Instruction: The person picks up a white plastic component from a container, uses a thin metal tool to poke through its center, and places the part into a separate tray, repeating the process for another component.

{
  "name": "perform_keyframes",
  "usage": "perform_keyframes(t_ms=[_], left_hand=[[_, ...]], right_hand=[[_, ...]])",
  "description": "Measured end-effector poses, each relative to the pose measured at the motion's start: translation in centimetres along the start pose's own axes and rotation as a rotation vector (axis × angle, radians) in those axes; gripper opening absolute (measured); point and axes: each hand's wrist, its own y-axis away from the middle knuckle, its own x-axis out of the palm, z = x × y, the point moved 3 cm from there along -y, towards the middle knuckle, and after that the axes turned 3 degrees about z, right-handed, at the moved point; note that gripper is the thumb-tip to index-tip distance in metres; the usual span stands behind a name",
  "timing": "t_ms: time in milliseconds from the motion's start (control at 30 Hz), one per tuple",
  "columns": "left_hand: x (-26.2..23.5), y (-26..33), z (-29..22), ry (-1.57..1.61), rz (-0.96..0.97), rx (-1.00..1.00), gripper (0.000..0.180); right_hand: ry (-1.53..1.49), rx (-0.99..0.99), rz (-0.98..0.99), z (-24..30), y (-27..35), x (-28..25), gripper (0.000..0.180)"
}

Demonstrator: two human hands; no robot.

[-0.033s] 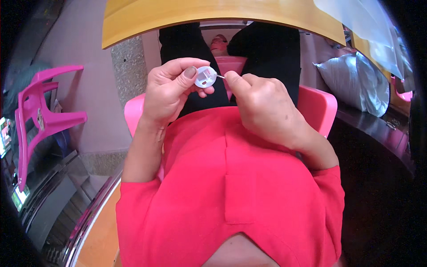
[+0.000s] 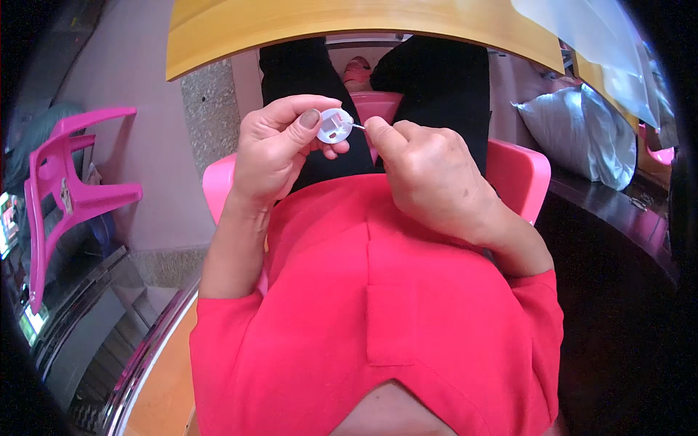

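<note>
My left hand (image 2: 280,145) pinches a small round white plastic casing (image 2: 335,134) by its left edge, between thumb and fingers. The casing's hollow side faces up, with a square recess and a small slot in it. My right hand (image 2: 432,171) is closed around a thin metal rod (image 2: 357,126), whose short bare end points left and meets the casing's right edge. The rest of the rod is hidden inside the fist, so its kind cannot be told. Both hands are above my lap, in front of the red shirt (image 2: 378,276).
A yellow table edge (image 2: 363,18) spans the top, beyond my hands. Pink chair arms (image 2: 518,178) flank me. At left stands another pink chair (image 2: 80,182), near a glass case (image 2: 94,341). A silvery plastic bag (image 2: 582,131) lies at right.
</note>
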Motion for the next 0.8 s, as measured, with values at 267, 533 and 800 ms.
perform_keyframes(t_ms=[267, 533, 800], left_hand=[[0.7, -0.2, 0.5, -0.022, 0.015, 0.051, 0.024], [0.8, -0.4, 0.7, -0.231, -0.046, 0.157, 0.02], [0.3, -0.9, -0.2, -0.021, -0.09, 0.059, 0.025]], right_hand=[[0.14, 0.027, 0.038, 0.7, -0.2, -0.2, 0.02], [0.183, 0.05, 0.241, 0.4, -1.4, -0.1, 0.018], [-0.211, 0.005, 0.073, -2.8, -1.8, -1.7, 0.016]])
